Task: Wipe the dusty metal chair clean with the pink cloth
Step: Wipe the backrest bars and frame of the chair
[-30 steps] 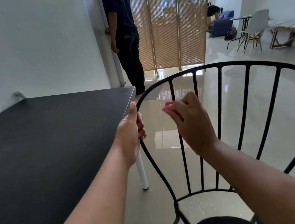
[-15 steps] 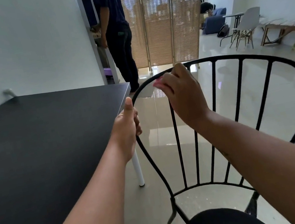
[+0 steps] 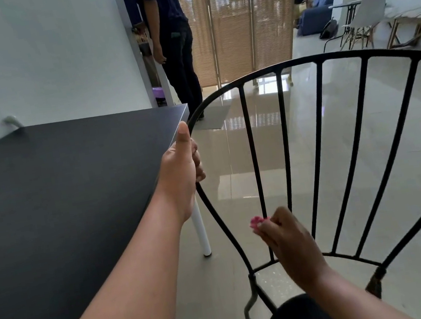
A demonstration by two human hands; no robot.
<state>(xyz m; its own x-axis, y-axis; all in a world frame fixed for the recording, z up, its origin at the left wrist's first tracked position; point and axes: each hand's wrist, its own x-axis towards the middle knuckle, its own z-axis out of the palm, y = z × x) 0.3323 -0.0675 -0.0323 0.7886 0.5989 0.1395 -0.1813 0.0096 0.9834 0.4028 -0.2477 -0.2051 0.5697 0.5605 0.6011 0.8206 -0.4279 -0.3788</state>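
White walls (image 3: 33, 55), glossy tiled floor (image 3: 411, 153), black table (image 3: 55, 185), bamboo blinds (image 3: 244, 20).

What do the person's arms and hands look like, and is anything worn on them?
The left forearm and the right forearm are bare up to the picture's edge; no sleeve shows. The left hand and the right hand wear no gloves, and no watch, bracelet or ring can be seen.
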